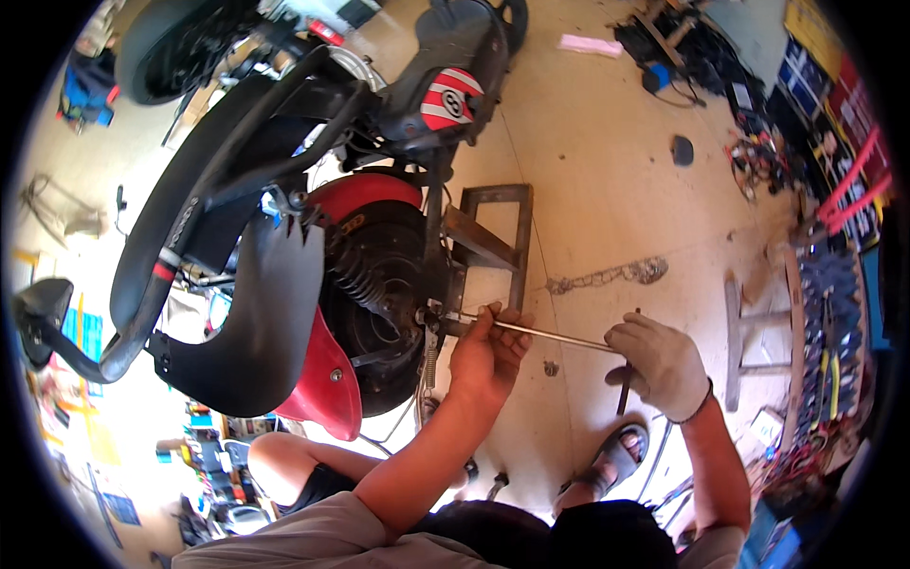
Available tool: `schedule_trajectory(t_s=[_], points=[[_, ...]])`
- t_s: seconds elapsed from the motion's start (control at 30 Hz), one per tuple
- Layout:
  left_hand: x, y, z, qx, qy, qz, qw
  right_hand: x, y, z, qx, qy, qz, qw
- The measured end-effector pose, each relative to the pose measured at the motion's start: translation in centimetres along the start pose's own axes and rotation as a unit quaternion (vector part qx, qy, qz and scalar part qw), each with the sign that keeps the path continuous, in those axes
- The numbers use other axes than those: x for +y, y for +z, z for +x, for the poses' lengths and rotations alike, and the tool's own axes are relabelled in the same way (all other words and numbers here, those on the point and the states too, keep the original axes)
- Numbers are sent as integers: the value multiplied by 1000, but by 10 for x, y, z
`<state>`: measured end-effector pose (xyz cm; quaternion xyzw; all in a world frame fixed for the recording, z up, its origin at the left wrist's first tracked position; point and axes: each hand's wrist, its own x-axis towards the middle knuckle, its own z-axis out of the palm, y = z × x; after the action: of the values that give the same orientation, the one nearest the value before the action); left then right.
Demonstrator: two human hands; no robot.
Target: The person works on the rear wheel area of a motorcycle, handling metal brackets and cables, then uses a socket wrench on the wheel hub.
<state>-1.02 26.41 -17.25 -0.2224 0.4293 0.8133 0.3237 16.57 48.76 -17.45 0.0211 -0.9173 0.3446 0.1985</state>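
Observation:
My bare left hand (488,351) is closed around a long silver rod (559,336), close to the axle fitting (426,316) of a scooter's wheel (374,247). My gloved right hand (659,365) grips the dark crossbar (624,396) at the rod's outer end, fingers curled over it. The rod's inner end is partly hidden by my left hand and the fittings. A coiled shock absorber (365,289), red fender (327,389) and black mudguard (256,332) sit beside the wheel.
A metal frame stand (521,228) lies beside the wheel. Wooden frames (733,337), tool racks (825,332) and tangled parts (744,152) line the right. A pink object (590,45) lies at the back. Another tyre (156,66) is at upper left, clutter at lower left.

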Motion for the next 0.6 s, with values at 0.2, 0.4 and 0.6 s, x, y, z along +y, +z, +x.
schedule_trajectory(t_s=[0.2,0.4,0.6], points=[[5,-8,5,-47,-4,2,999,-6,14,-4,66,183,217,957],[-4,-9,3,-121,-20,24,992,-28,-2,5,14,344,344,874],[-44,5,-11,-170,-12,192,967,-23,7,-4,76,305,362,877]])
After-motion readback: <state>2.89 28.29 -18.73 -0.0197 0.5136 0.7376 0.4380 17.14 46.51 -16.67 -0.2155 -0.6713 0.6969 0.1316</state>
